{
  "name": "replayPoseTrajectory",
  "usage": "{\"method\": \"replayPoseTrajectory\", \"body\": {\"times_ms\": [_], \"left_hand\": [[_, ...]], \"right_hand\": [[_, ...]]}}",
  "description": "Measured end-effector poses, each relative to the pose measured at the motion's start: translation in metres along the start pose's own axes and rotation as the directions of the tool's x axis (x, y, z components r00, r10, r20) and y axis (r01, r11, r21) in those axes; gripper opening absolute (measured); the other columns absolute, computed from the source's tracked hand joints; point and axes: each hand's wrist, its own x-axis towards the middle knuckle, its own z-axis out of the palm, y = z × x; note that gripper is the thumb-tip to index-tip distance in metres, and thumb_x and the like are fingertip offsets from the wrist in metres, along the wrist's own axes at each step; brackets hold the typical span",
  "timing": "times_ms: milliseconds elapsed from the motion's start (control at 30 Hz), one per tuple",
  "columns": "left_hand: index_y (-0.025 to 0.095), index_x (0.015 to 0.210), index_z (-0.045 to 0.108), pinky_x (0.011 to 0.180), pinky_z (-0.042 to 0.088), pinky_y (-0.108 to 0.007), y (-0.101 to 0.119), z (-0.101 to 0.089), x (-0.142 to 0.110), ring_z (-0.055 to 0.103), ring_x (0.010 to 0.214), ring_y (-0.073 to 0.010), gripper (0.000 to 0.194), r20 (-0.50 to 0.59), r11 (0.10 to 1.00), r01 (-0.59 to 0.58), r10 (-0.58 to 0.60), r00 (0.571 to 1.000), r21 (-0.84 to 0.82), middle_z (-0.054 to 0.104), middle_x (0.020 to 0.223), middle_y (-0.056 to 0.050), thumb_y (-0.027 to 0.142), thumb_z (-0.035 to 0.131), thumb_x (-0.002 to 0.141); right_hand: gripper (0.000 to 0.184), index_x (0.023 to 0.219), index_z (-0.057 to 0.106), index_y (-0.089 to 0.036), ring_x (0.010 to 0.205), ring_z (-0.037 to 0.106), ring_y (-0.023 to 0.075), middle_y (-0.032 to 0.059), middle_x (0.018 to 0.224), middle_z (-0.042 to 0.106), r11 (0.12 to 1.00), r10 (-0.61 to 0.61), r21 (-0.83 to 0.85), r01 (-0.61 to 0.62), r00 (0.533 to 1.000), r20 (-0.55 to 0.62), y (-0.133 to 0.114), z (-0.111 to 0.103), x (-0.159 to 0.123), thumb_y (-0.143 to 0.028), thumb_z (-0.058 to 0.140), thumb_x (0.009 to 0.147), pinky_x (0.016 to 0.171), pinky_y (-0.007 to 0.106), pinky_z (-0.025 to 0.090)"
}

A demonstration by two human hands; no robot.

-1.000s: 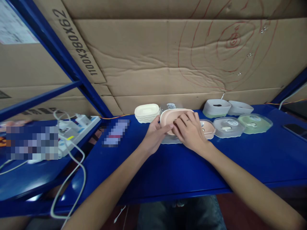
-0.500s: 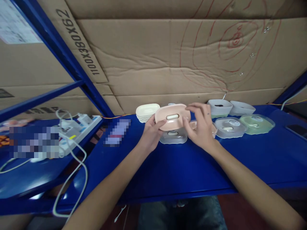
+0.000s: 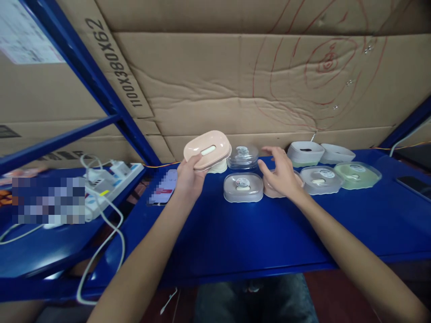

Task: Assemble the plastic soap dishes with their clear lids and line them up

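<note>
My left hand (image 3: 191, 179) grips a pink oval lid (image 3: 217, 142) with a white oblong insert at its middle. The lid is tilted and raised in front of a cream stack (image 3: 220, 167), hiding most of it. My right hand (image 3: 282, 172) is empty, fingers spread, above a pink box (image 3: 272, 190) that it partly covers. Left of that box sits a greyish box with a clear cover (image 3: 243, 190) and a round sticker. Behind it are stacked clear covers (image 3: 243, 158). A second grey box (image 3: 321, 181) and a green box (image 3: 358, 177), both clear-covered, stand to the right.
Two pale grey containers (image 3: 306, 154) stand at the back right against the cardboard wall (image 3: 208, 67). Phones lie on the blue table (image 3: 215, 242) at the left (image 3: 166, 186) and far right. A power strip (image 3: 116, 190) with white cables is at the left.
My left hand has carried the pink lid leftward and slightly up, to in front of the cream stack. My right hand, beside the lid before, is now well apart from it.
</note>
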Motion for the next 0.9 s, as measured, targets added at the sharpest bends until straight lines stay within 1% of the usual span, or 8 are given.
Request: {"method": "replayPoseTrajectory", "body": {"times_ms": [100, 233, 333, 433, 533, 733, 833, 900], "left_hand": [[0.015, 0.118, 0.075, 0.104, 0.066, -0.040, 0.008, -0.005, 0.006, 0.078, 0.121, -0.0268, 0.033, -0.046, 0.999, 0.020, -0.022, 0.999, -0.042, 0.083, 0.124, -0.012, 0.008, 0.072, 0.086], [0.017, 0.125, 0.074, 0.100, 0.067, -0.039, 0.006, -0.008, 0.008, 0.081, 0.113, -0.0246, 0.039, -0.094, 0.995, 0.085, -0.089, 0.992, -0.048, 0.084, 0.120, -0.010, 0.007, 0.073, 0.087], [0.016, 0.128, 0.074, 0.101, 0.066, -0.039, 0.001, -0.009, 0.008, 0.081, 0.112, -0.0262, 0.043, -0.095, 0.992, 0.123, -0.125, 0.987, -0.035, 0.085, 0.117, -0.011, 0.007, 0.076, 0.086], [0.014, 0.127, 0.074, 0.098, 0.067, -0.040, -0.003, -0.009, 0.007, 0.082, 0.109, -0.0284, 0.044, -0.096, 0.989, 0.146, -0.147, 0.985, -0.012, 0.086, 0.113, -0.011, 0.009, 0.079, 0.084], [0.015, 0.128, 0.074, 0.095, 0.068, -0.040, -0.004, -0.008, 0.006, 0.082, 0.107, -0.0292, 0.043, -0.106, 0.987, 0.159, -0.158, 0.982, 0.003, 0.086, 0.111, -0.011, 0.011, 0.078, 0.085], [0.011, 0.132, 0.074, 0.096, 0.067, -0.041, -0.003, -0.003, 0.002, 0.080, 0.112, -0.0315, 0.041, -0.059, 0.989, 0.150, -0.150, 0.987, -0.002, 0.085, 0.115, -0.014, 0.020, 0.070, 0.092], [0.013, 0.136, 0.072, 0.099, 0.066, -0.044, 0.000, 0.001, -0.002, 0.079, 0.117, -0.0329, 0.043, -0.022, 0.989, 0.148, -0.148, 0.989, -0.010, 0.085, 0.118, -0.014, 0.027, 0.065, 0.096], [0.014, 0.136, 0.072, 0.098, 0.066, -0.045, 0.002, 0.002, -0.003, 0.079, 0.117, -0.0333, 0.042, 0.008, 0.989, 0.149, -0.149, 0.989, -0.014, 0.084, 0.121, -0.014, 0.031, 0.059, 0.100]], "right_hand": [[0.042, 0.138, 0.063, -0.019, 0.126, 0.065, 0.0377, 0.0175, 0.132, 0.069, 0.995, -0.044, -0.086, 0.058, 0.986, 0.164, 0.013, 0.003, 0.016, -0.042, 0.061, 0.102, 0.110, 0.058, 0.052], [0.059, 0.149, 0.059, -0.015, 0.128, 0.064, 0.0417, 0.0218, 0.134, 0.064, 0.972, -0.026, -0.205, 0.114, 0.921, 0.390, 0.032, 0.016, 0.050, -0.046, 0.065, 0.100, 0.109, 0.059, 0.053], [0.074, 0.155, 0.056, -0.012, 0.131, 0.062, 0.0441, 0.0250, 0.137, 0.063, 0.959, 0.044, -0.264, 0.101, 0.869, 0.492, 0.043, 0.029, 0.071, -0.054, 0.073, 0.096, 0.112, 0.060, 0.052], [0.081, 0.157, 0.057, -0.011, 0.130, 0.062, 0.0427, 0.0246, 0.134, 0.066, 0.974, 0.029, -0.204, 0.100, 0.835, 0.550, 0.048, 0.042, 0.079, -0.057, 0.079, 0.093, 0.113, 0.057, 0.053], [0.080, 0.156, 0.059, -0.012, 0.126, 0.062, 0.0412, 0.0218, 0.124, 0.070, 0.981, -0.004, -0.161, 0.105, 0.848, 0.529, 0.051, 0.052, 0.078, -0.060, 0.079, 0.094, 0.110, 0.057, 0.054], [0.083, 0.156, 0.063, -0.015, 0.124, 0.059, 0.0427, 0.0219, 0.120, 0.070, 0.960, 0.022, -0.258, 0.107, 0.892, 0.452, 0.051, 0.057, 0.069, -0.071, 0.072, 0.095, 0.110, 0.062, 0.050], [0.079, 0.153, 0.067, -0.016, 0.126, 0.058, 0.0438, 0.0227, 0.122, 0.069, 0.958, 0.026, -0.279, 0.073, 0.941, 0.336, 0.049, 0.049, 0.063, -0.073, 0.067, 0.097, 0.111, 0.063, 0.049], [0.077, 0.152, 0.068, -0.018, 0.127, 0.058, 0.0442, 0.0224, 0.125, 0.070, 0.967, 0.039, -0.253, 0.026, 0.969, 0.246, 0.048, 0.039, 0.059, -0.073, 0.064, 0.099, 0.112, 0.064, 0.049]]}}
